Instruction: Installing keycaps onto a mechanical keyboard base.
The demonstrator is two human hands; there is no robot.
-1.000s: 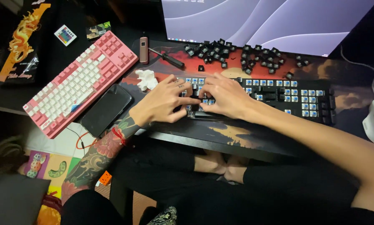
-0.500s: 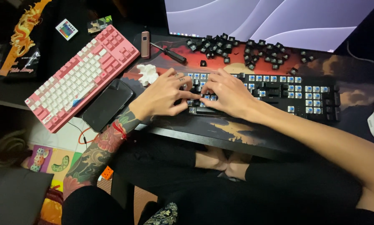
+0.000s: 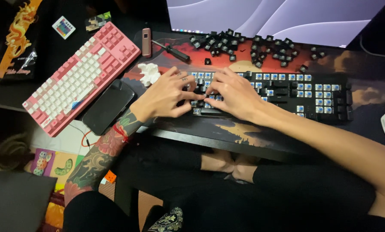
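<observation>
Both hands, left hand and right hand, meeting fingertip to fingertip, pinching at the left end of black stripped keyboard lying crosswise on tabletop.

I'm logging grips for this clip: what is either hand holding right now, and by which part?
Cannot be told: both the left hand and right hand rest fingertips on the black keyboard, hiding whatever they pinch.

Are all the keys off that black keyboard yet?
Not quite. Most caps are off: a pile of keycaps lies by the monitor, and bare blue switches show across the keyboard. The left hand and right hand work its left end. A few dark caps remain.
</observation>
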